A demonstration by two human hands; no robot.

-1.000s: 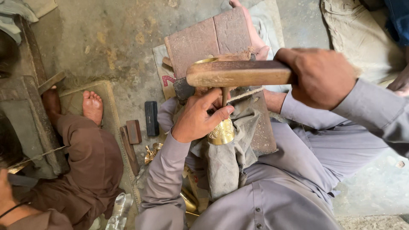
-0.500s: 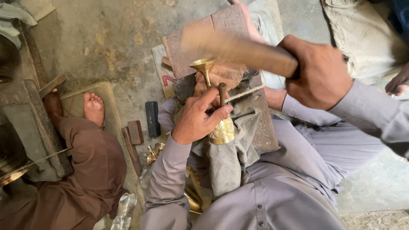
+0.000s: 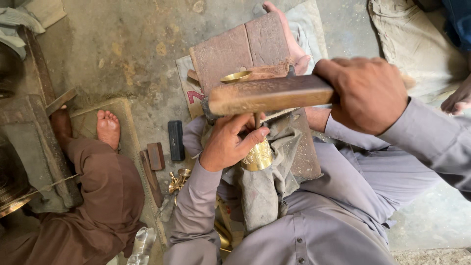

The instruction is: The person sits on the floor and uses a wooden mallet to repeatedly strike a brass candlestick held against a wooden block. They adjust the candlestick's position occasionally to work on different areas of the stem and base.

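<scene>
— What have you got in your right hand [image 3: 368, 93]?

— A wooden mallet [image 3: 267, 94]. My grip is clamped round its handle at the right, and the long head lies level across the middle, above my other hand.

— And the left hand [image 3: 228, 142]?

— Its grip is closed on a brass piece [image 3: 257, 157], a small patterned dome, with a thin rod [image 3: 256, 120] standing up out of it between my fingers. The rod's top sits right under the mallet head; whether they touch, I cannot tell.

— Where does the brass piece sit?

— On a grey cloth [image 3: 262, 191] bunched over my lap, near me and a little left of centre. Just right of it lies a flat dark slab [image 3: 304, 152], partly under the cloth.

— What is past the mallet?

— A small brass dish [image 3: 235, 76] shows at the far edge of the mallet head, in front of a reddish block [image 3: 245, 49] on the floor [image 3: 127, 44]. My bare foot [image 3: 289, 39] rests beside that block on the far side.

— Anything on the left?

— Another person sits there in brown clothes, one bare foot [image 3: 108, 128] on a mat. Between us lie a black bar [image 3: 175, 140], a small brown block [image 3: 156, 156] and a few loose brass bits [image 3: 177, 180].
</scene>
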